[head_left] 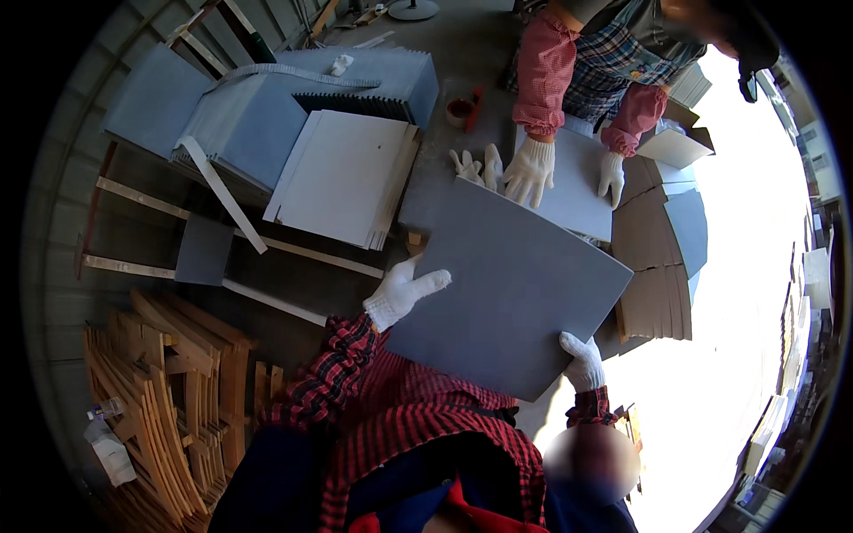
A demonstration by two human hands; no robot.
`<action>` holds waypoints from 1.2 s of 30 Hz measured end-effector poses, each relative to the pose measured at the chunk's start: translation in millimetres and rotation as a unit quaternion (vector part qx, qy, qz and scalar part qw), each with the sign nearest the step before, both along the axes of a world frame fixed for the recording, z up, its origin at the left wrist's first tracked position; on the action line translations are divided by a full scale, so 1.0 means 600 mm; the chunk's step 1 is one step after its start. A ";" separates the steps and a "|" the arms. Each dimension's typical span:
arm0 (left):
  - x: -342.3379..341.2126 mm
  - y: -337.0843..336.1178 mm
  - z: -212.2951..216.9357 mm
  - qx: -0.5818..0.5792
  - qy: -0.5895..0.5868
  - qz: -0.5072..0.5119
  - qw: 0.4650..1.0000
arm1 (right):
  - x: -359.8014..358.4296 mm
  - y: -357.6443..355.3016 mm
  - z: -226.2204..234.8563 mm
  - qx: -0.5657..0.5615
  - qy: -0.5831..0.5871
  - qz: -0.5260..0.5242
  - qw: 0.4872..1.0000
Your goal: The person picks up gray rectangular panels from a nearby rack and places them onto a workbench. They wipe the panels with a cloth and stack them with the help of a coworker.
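A flat grey panel (511,289) is held in front of my body, tilted, its far corner reaching toward the work table. My left hand (407,291), in a white knit glove, grips its left edge with the thumb lying on top. At the right edge, my gloved right hand (582,360) clasps the panel near its corner, fingers partly hidden beneath. Across the table a co-worker in checked pink sleeves rests two gloved hands (531,171) on another light grey panel (573,200). A loose pair of white gloves (480,167) lies beside that panel.
To the left, a rack bears stacked grey panels (240,124) and a pile of white panels (342,178). Wooden frames (178,400) lean at lower left. Stacked brown-edged boards (653,258) stand at right. A red tape dispenser (471,108) sits on the table.
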State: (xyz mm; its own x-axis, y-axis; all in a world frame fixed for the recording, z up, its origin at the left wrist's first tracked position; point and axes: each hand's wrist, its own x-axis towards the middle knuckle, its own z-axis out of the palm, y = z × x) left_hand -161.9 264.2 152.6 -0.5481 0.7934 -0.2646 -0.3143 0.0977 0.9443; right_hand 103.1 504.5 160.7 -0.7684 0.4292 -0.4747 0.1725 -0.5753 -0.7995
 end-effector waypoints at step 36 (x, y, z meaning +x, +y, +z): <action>0.012 0.468 -0.248 -0.316 -0.104 0.103 0.937 | 0.182 0.307 0.126 0.323 -0.388 0.053 0.862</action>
